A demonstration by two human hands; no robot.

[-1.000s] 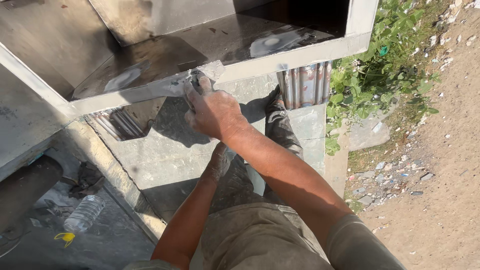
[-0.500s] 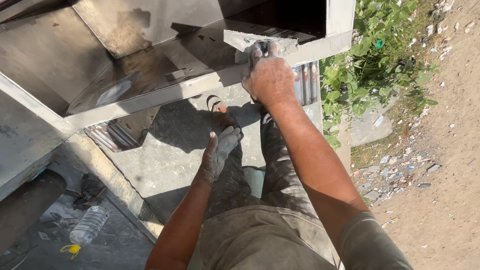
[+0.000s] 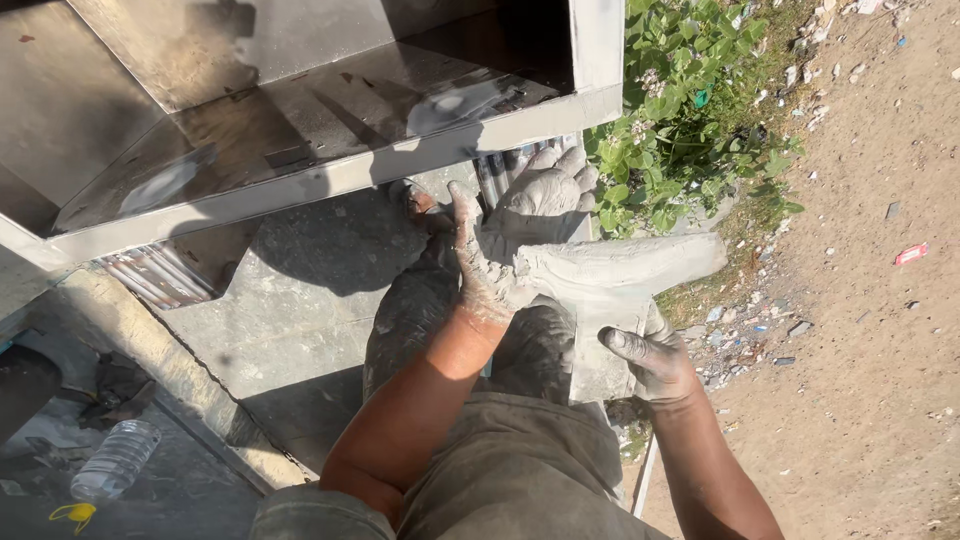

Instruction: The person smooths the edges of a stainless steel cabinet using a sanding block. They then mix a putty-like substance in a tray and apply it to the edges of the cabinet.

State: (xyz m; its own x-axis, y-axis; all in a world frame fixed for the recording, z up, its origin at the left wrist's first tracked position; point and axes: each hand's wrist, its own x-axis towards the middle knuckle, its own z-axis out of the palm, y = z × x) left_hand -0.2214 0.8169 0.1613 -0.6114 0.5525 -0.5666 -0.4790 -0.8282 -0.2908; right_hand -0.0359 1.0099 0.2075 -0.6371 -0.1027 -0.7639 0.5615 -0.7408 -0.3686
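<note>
Your left hand (image 3: 490,275) and right hand (image 3: 655,365) both grip a grey, dust-caked cloth (image 3: 600,300), fingers closed on it, stretching it flat between them just below the steel cabinet (image 3: 330,170) edge, above your knees

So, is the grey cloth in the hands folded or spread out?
Partly spread: the grey cloth hangs open between the left hand and right hand.

A dusty grey cloth (image 3: 600,300), crumpled and partly unfolded, is hanging between both hands above the person's lap.
</note>
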